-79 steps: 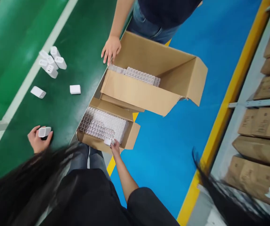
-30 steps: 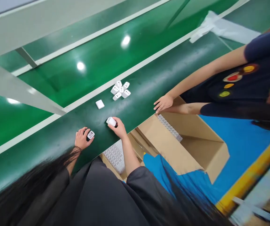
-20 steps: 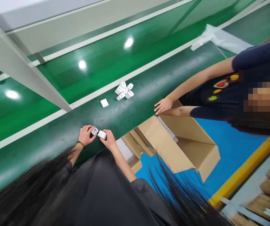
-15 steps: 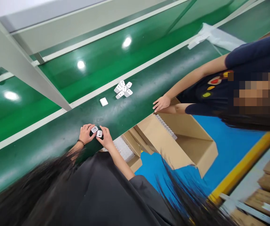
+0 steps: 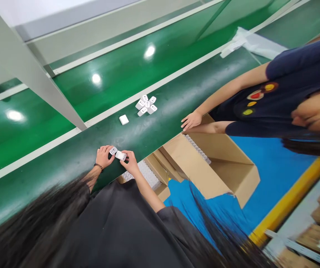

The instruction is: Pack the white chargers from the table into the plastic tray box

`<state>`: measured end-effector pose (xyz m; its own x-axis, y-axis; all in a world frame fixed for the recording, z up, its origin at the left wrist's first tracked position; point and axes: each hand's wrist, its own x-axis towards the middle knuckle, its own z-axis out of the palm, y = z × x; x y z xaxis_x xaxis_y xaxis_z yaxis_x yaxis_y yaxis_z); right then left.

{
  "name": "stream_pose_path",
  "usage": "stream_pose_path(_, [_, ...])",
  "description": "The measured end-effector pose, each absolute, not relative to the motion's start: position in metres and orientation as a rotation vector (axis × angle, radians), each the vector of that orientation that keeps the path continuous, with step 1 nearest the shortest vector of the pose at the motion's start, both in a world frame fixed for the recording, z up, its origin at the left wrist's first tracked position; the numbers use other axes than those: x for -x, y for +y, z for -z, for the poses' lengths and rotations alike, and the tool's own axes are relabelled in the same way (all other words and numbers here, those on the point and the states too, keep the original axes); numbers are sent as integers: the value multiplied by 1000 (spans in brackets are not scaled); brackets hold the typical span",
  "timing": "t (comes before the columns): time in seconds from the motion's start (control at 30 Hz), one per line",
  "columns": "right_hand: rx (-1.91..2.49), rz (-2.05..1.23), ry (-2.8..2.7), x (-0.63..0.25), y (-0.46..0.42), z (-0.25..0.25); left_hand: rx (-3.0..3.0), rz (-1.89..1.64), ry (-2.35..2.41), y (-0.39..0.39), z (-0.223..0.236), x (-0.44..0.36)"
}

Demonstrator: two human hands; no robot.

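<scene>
Over the near edge of the dark green table [image 5: 73, 163], my left hand [image 5: 103, 156] is closed on a white charger [image 5: 113, 150], its slotted face turned up. Close beside it, my right hand [image 5: 131, 162] grips a second white charger [image 5: 120, 155], tilted so that a plain side shows and the slotted end points right. The two chargers are side by side, nearly touching. Farther up the table lies a single white charger [image 5: 123, 119] with a blank face. To its right, several white chargers [image 5: 147, 104] stand in a cluster with slots upward.
At the right, a co-worker's hand [image 5: 192, 121] rests on the table edge above an open cardboard box [image 5: 199, 167]. Another box with white trays [image 5: 145, 175] stands below the table near my right arm. A clear plastic bag [image 5: 262, 42] lies at the far end.
My right hand has turned its charger from slots up to a plain side up, its slotted end now facing right. My left hand has hardly moved.
</scene>
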<state>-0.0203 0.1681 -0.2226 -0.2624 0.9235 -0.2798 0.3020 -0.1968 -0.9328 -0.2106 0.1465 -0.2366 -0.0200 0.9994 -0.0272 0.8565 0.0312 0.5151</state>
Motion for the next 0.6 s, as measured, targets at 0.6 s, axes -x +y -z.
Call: stream_pose_path(0.6, [1416,-1416,-1832,30,163,228,-1852,-502,1909,144,241,213])
